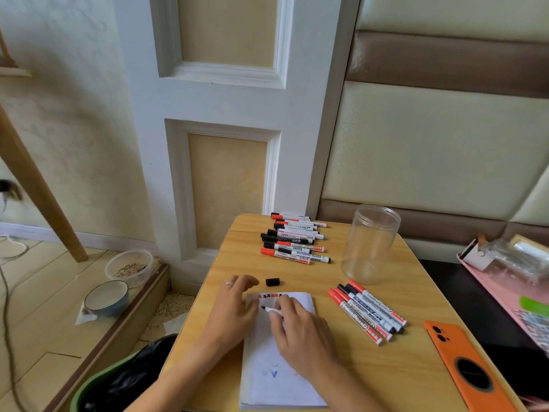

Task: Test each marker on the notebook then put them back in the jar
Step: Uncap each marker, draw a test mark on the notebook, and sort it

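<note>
Her right hand point(300, 331) pinches an uncapped black marker point(271, 309) over the notebook point(279, 376) at the table's near edge, left hand point(234, 310) relaxed alongside, with several markers point(368, 312) apparently tested, a pile point(295, 240) waiting, the jar point(370, 245) empty.

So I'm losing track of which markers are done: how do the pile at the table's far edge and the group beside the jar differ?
The far pile is larger, lying crosswise, left of the jar. The near group is smaller, fanned diagonally, in front of the jar. Both mix red and black caps, all capped.
</note>
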